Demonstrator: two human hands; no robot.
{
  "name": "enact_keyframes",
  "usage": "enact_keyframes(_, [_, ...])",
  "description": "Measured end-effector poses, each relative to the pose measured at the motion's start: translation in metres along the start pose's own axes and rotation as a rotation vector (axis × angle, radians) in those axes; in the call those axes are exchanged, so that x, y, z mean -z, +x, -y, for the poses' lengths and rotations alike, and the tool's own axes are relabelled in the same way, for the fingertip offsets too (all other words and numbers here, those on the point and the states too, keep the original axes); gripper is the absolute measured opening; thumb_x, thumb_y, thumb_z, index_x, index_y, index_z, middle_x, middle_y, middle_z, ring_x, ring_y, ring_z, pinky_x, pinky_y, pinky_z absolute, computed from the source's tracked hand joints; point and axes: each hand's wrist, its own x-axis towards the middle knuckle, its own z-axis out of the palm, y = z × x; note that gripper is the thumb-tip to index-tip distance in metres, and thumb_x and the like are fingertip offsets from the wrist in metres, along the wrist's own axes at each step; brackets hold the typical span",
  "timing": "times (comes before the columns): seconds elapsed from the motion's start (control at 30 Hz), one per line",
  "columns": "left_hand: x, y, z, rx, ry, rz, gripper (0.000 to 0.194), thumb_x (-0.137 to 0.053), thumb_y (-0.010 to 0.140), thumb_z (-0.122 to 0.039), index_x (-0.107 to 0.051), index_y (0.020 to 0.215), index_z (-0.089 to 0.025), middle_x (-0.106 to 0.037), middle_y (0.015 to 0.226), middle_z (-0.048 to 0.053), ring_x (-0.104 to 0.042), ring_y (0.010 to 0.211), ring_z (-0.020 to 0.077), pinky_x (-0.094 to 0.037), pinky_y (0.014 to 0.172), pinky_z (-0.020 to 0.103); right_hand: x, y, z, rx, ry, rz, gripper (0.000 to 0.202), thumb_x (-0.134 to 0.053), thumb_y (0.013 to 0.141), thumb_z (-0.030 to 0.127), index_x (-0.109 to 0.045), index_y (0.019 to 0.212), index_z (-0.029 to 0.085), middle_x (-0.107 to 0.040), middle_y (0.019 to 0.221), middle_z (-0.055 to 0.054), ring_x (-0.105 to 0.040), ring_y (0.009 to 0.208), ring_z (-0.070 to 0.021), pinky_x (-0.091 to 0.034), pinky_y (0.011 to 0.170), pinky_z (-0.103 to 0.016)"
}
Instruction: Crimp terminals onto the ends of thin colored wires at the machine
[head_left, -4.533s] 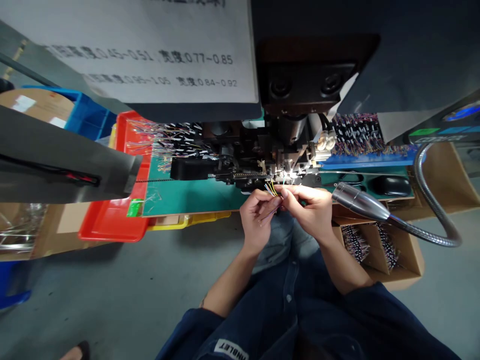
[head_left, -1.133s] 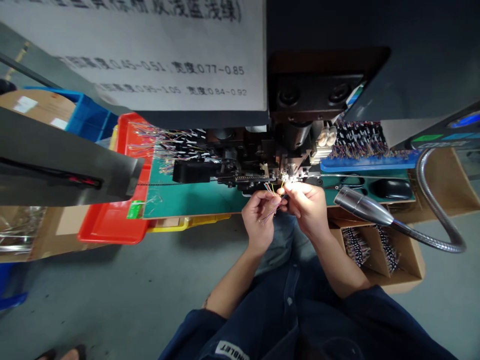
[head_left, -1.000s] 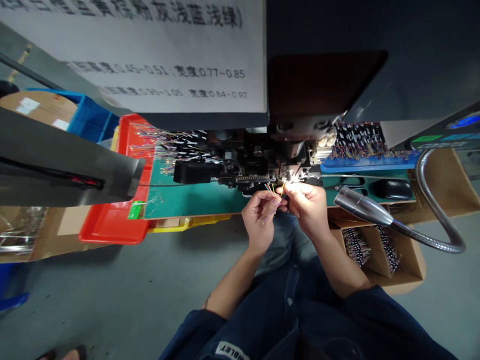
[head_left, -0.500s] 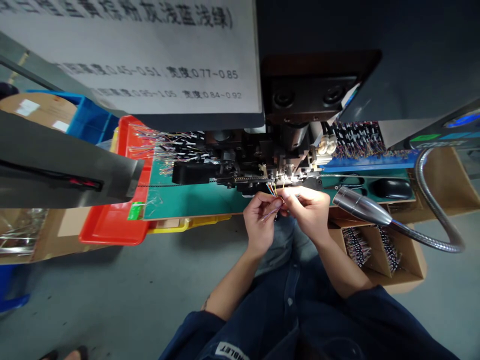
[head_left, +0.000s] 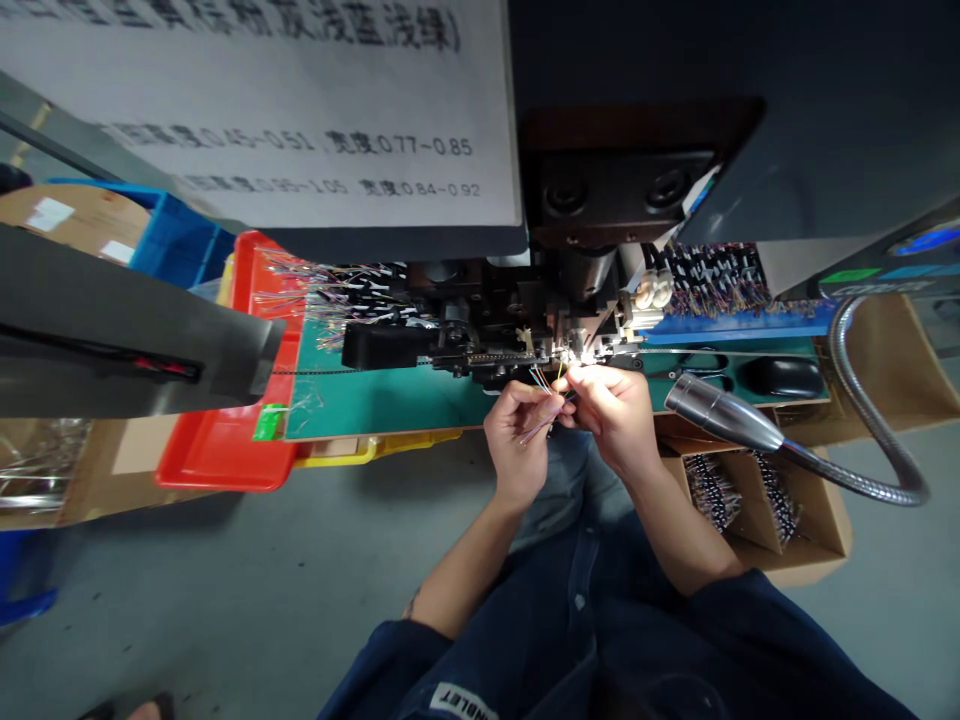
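Thin coloured wires [head_left: 538,379] fan out from the fingertips of my left hand [head_left: 519,440], which is closed around their bundle. Some purplish ends stick out below its thumb. My right hand [head_left: 616,410] is pinched at the tip of a yellow wire [head_left: 560,374], right at the lit metal tooling of the crimping machine [head_left: 577,345]. The two hands nearly touch each other at the front edge of the green work mat [head_left: 397,400]. What the right hand's lower fingers do is partly hidden.
A metal gooseneck lamp [head_left: 724,412] reaches in from the right, close to my right forearm. Left stands a red tray [head_left: 225,455]. Wire bundles lie behind the machine on both sides, and more fill a divided cardboard box [head_left: 817,550]. A terminal strip [head_left: 322,372] runs in from the left.
My right hand has moved slightly up and left, its fingertips now nearer the tooling with the yellow wire. The left hand keeps hold of the bundle, almost unmoved. The tooling area looks brighter.
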Motion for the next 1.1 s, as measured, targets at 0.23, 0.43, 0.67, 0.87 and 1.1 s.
enact_keyframes(0.23, [0.002,-0.001,0.002,0.011,0.011,0.003,0.034,-0.1,0.097,-0.047,-0.076,0.094,-0.022,-0.077,0.083,-0.002,-0.076,0.065,0.013,-0.066,0.065,0.024,0.002,0.002,-0.004,0.097,-0.061,-0.03,0.04,-0.091,0.095,0.059,-0.092,0.09,0.02,-0.05,0.047,0.006,-0.045,0.045,-0.0122,-0.046,0.048,-0.029])
enact_keyframes(0.43, [0.004,-0.002,0.003,0.032,-0.001,0.053,0.036,-0.1,0.096,-0.048,-0.076,0.092,-0.021,-0.078,0.081,-0.001,-0.073,0.063,0.0134,-0.063,0.06,0.024,0.002,-0.006,0.004,0.17,-0.143,0.006,0.031,-0.095,0.097,0.052,-0.095,0.105,0.022,-0.061,0.056,0.004,-0.05,0.048,-0.013,-0.047,0.049,-0.029])
enact_keyframes(0.67, [0.005,-0.001,0.004,0.016,0.01,0.011,0.044,-0.102,0.094,-0.048,-0.069,0.086,-0.021,-0.077,0.076,-0.002,-0.075,0.061,0.013,-0.062,0.061,0.022,0.001,-0.001,0.0,0.078,-0.035,0.007,0.033,-0.091,0.099,0.052,-0.09,0.087,0.021,-0.063,0.053,0.003,-0.051,0.046,-0.0121,-0.045,0.048,-0.027])
enact_keyframes(0.87, [0.004,0.001,0.003,-0.033,0.005,0.016,0.039,-0.1,0.096,-0.046,-0.071,0.087,-0.021,-0.078,0.078,-0.002,-0.077,0.062,0.0136,-0.063,0.061,0.023,0.001,0.005,-0.008,0.057,0.015,0.015,0.036,-0.09,0.097,0.055,-0.091,0.087,0.02,-0.05,0.043,0.007,-0.047,0.042,-0.0115,-0.05,0.05,-0.027])
enact_keyframes(1.1, [0.002,0.002,0.002,-0.046,0.001,-0.01,0.034,-0.101,0.096,-0.043,-0.076,0.09,-0.021,-0.079,0.085,-0.001,-0.076,0.063,0.0119,-0.065,0.06,0.022,0.0,0.003,-0.006,0.06,-0.024,0.004,0.037,-0.088,0.098,0.055,-0.091,0.086,0.02,-0.051,0.044,0.006,-0.045,0.042,-0.0113,-0.049,0.049,-0.027])
